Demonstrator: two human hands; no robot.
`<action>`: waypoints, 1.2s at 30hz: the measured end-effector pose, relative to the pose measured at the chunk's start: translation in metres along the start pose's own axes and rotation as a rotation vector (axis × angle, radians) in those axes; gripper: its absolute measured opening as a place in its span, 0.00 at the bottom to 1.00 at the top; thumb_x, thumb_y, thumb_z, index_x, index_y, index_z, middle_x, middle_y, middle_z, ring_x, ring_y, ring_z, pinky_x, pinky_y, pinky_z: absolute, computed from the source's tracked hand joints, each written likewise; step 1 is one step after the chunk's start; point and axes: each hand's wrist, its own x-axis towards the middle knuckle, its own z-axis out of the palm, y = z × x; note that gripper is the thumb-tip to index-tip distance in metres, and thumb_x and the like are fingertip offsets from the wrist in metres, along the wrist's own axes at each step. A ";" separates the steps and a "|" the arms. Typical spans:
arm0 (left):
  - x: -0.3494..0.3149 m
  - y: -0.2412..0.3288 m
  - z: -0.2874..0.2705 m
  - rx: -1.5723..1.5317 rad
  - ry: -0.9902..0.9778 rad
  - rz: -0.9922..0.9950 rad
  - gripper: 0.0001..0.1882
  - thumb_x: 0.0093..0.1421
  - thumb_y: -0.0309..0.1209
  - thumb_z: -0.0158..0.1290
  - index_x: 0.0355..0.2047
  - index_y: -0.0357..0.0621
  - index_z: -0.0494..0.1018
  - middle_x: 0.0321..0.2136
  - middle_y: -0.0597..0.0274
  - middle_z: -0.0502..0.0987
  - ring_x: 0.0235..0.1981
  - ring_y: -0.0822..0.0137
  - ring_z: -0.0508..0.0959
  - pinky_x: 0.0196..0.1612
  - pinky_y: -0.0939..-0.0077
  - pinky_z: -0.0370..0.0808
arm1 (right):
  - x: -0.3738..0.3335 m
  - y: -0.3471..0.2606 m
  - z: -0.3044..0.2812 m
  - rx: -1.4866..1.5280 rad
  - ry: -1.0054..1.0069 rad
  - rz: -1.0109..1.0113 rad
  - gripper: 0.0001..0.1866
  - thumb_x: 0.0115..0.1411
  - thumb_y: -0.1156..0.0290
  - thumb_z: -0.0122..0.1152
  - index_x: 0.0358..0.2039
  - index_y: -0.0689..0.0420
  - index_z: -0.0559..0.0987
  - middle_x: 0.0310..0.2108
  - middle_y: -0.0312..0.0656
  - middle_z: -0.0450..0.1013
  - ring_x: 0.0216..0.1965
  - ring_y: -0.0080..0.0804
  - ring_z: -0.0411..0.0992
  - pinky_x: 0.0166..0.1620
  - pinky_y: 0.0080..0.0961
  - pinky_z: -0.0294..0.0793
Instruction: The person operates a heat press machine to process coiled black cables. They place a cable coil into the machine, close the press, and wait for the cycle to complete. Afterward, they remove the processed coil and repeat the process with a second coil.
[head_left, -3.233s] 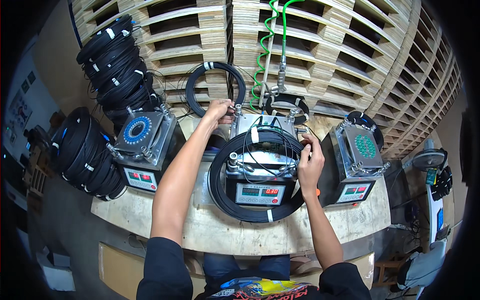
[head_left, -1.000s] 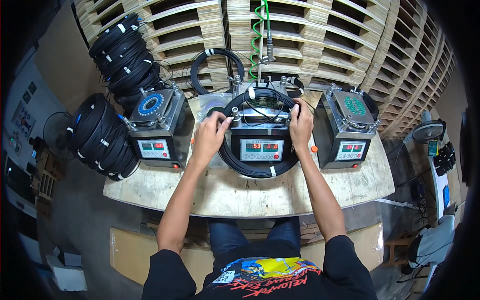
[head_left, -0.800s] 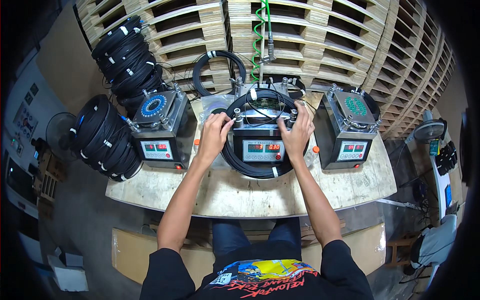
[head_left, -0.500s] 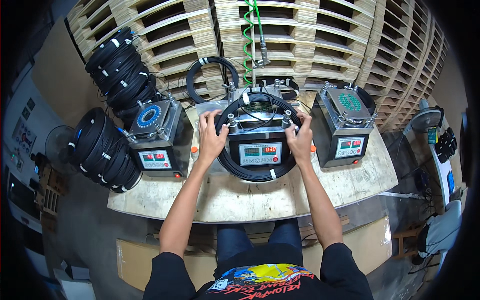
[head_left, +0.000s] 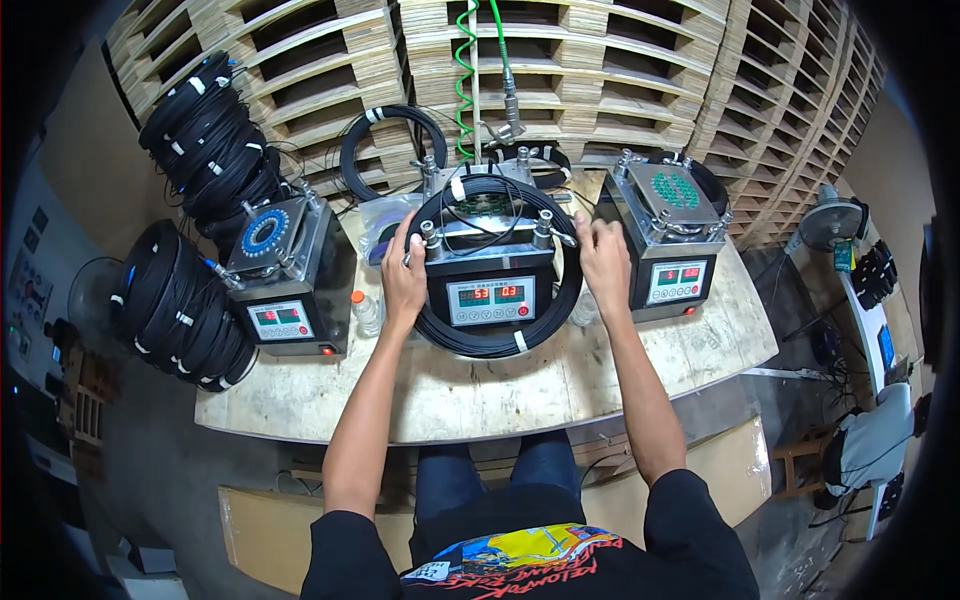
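A large coil of black cable, bound with white tape, stands tilted around the front of the middle machine. My left hand closes on the coil's left side, its fingers at the outer edge. On the opposite side my right hand has bent fingers against the coil's right edge, by a metal clamp post; its grip is partly hidden. Loose cable ends loop across the machine's metal top inside the ring. The machine's red digits and buttons show through the coil.
Similar machines flank it, the left machine with a blue ring of connectors, the right machine with green ones. Stacked cable coils crowd the left. A red-capped bottle stands on the wooden table. Wooden pallets rise behind.
My hands have shifted from the upper clamp posts to the coil's outer sides. The middle machine's display digits have changed. The whole view has shifted slightly.
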 end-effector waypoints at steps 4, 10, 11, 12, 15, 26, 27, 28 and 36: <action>0.001 0.000 0.000 -0.014 0.008 0.020 0.27 0.72 0.44 0.40 0.62 0.39 0.69 0.54 0.38 0.75 0.55 0.43 0.75 0.60 0.59 0.68 | -0.012 -0.008 -0.009 0.268 -0.014 -0.277 0.15 0.64 0.64 0.62 0.44 0.62 0.72 0.40 0.53 0.70 0.40 0.58 0.73 0.44 0.46 0.71; 0.000 0.000 0.002 -0.022 0.015 0.007 0.29 0.72 0.47 0.41 0.61 0.37 0.69 0.54 0.39 0.75 0.56 0.44 0.75 0.60 0.59 0.67 | -0.013 -0.010 0.010 0.188 0.051 -0.341 0.07 0.68 0.74 0.52 0.45 0.61 0.70 0.40 0.55 0.72 0.40 0.58 0.73 0.41 0.47 0.71; 0.000 -0.001 0.002 -0.022 0.013 0.012 0.29 0.72 0.48 0.41 0.61 0.37 0.69 0.54 0.39 0.75 0.56 0.44 0.75 0.60 0.59 0.67 | -0.012 -0.008 0.015 0.178 0.048 -0.316 0.07 0.69 0.73 0.51 0.45 0.60 0.70 0.39 0.55 0.73 0.39 0.58 0.74 0.40 0.48 0.71; -0.001 -0.002 0.002 -0.024 0.014 0.010 0.29 0.72 0.48 0.41 0.61 0.37 0.69 0.54 0.39 0.75 0.56 0.44 0.75 0.61 0.59 0.67 | -0.010 -0.005 0.019 0.169 0.044 -0.292 0.07 0.70 0.72 0.50 0.45 0.60 0.70 0.38 0.56 0.75 0.38 0.59 0.75 0.39 0.49 0.72; 0.000 -0.002 0.002 -0.027 0.014 0.008 0.29 0.72 0.47 0.41 0.62 0.37 0.69 0.55 0.39 0.75 0.57 0.44 0.75 0.61 0.60 0.67 | -0.007 -0.004 0.024 0.114 0.093 -0.274 0.08 0.71 0.69 0.49 0.46 0.58 0.70 0.34 0.56 0.77 0.35 0.60 0.76 0.36 0.51 0.72; 0.000 -0.010 0.007 -0.040 0.031 0.040 0.27 0.72 0.45 0.43 0.60 0.37 0.70 0.53 0.40 0.76 0.55 0.44 0.76 0.59 0.61 0.69 | -0.087 0.019 0.060 0.138 0.021 -0.466 0.24 0.58 0.65 0.70 0.52 0.56 0.71 0.37 0.45 0.67 0.37 0.40 0.69 0.39 0.36 0.66; -0.001 -0.009 0.005 -0.040 0.032 0.036 0.27 0.72 0.46 0.43 0.60 0.37 0.70 0.53 0.40 0.76 0.55 0.45 0.76 0.59 0.61 0.69 | -0.094 0.015 0.062 -0.084 -0.033 -0.535 0.26 0.55 0.64 0.71 0.52 0.53 0.71 0.39 0.43 0.66 0.40 0.40 0.68 0.42 0.36 0.64; -0.002 -0.007 0.004 -0.040 0.032 0.032 0.27 0.72 0.46 0.43 0.60 0.37 0.70 0.53 0.40 0.76 0.55 0.45 0.76 0.59 0.61 0.69 | -0.096 0.014 0.065 -0.131 -0.050 -0.525 0.26 0.54 0.63 0.71 0.52 0.52 0.72 0.38 0.42 0.65 0.41 0.39 0.67 0.43 0.36 0.63; -0.001 -0.008 0.003 -0.043 0.033 0.040 0.26 0.72 0.45 0.43 0.61 0.38 0.70 0.54 0.40 0.76 0.55 0.45 0.76 0.59 0.61 0.69 | -0.098 0.010 0.075 -0.252 -0.073 -0.474 0.25 0.55 0.61 0.70 0.51 0.50 0.72 0.37 0.41 0.64 0.42 0.39 0.65 0.43 0.38 0.60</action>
